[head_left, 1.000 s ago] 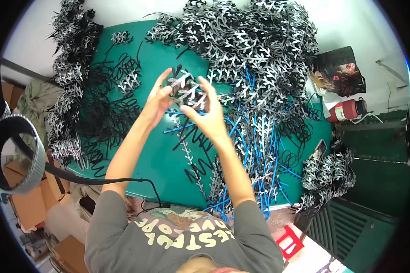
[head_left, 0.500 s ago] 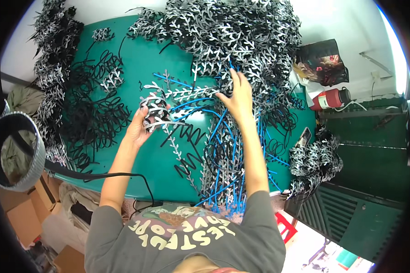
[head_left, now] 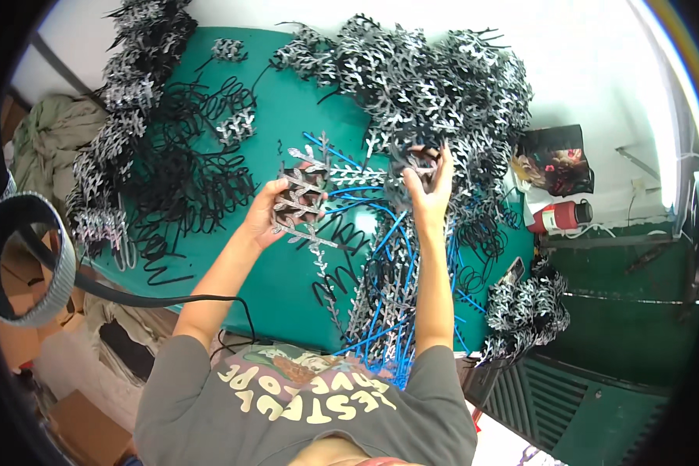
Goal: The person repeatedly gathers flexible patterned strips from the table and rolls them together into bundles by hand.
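The left hand [head_left: 266,215] was over the middle of the green worktop [head_left: 299,101], its grip closed around a silver-and-black leafy bundle [head_left: 301,203], with the thumb on the near side and leafy tips sticking out past the fingers. The right hand [head_left: 432,190] was farther right, at the lower edge of a large heap [head_left: 412,78] of similar leafy pieces; its grip was curled around a darker leafy bundle [head_left: 413,159], though it was hard to tell whether that bundle was clear of the heap. Between the two hands lay leafy strands [head_left: 357,175] and some blue strips [head_left: 353,191], and many more blue strips ran down among leafy strands beneath the right forearm. A single leafy strand and black zigzag strips lay below the left hand's bundle. To the left, a tangle of black cords [head_left: 198,167] spread over the worktop, with two small leafy clumps near it and a tall row of leafy pieces [head_left: 124,109] along the left edge. On the right side were a flower-patterned dark bag [head_left: 555,161], a red bottle [head_left: 558,217] with a dark cap, and another leafy pile [head_left: 526,307]. A grey ring-shaped object [head_left: 64,268] stood at the far left, near a black cable [head_left: 155,300].
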Available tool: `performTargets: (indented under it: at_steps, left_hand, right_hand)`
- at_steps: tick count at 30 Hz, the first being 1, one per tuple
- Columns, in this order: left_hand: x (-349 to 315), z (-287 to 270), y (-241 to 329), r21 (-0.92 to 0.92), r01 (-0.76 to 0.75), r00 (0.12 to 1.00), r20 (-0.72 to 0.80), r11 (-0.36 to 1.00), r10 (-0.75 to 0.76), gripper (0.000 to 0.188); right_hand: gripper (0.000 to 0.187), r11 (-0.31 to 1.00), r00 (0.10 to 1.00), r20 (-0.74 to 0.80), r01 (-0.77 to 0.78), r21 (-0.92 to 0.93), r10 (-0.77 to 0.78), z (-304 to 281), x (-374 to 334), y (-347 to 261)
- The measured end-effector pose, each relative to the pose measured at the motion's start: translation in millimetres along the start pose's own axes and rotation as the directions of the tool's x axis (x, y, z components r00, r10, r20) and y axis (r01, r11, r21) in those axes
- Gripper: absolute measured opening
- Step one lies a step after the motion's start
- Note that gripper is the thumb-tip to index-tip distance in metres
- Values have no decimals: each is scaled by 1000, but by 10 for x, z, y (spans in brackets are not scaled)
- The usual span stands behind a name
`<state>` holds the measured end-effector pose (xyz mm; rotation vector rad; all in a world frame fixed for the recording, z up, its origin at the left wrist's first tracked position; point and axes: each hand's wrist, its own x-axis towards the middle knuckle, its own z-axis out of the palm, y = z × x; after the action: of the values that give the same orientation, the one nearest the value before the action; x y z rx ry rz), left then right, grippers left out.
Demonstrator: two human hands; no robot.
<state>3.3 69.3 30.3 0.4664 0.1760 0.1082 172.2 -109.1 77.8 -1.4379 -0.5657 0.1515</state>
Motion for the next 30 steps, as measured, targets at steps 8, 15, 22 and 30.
performTargets:
  at_steps: [8, 15, 22, 30]
  left_hand:
    - [-355, -153, 195, 252, -82, 997, 36, 964, 75, 63]
    - [-858, -13, 427, 440, -279, 956, 44, 853, 290, 88]
    - [-1272, -146, 685, 546, -206, 956, -66, 812, 287, 62]
    - [-1682, -167, 857, 553, -280, 950, 40, 785, 311, 68]
  right_hand:
    - [71, 975, 970, 175, -191, 116, 169, 897, -728, -129]
    - [76, 955, 967, 126, -241, 170, 222, 1339, -1093, -456]
    - [69, 931, 964, 184, -240, 276, 194, 1672, -1487, -622]
    - [53, 920, 964, 234, -201, 336, 125, 1819, -1754, -886]
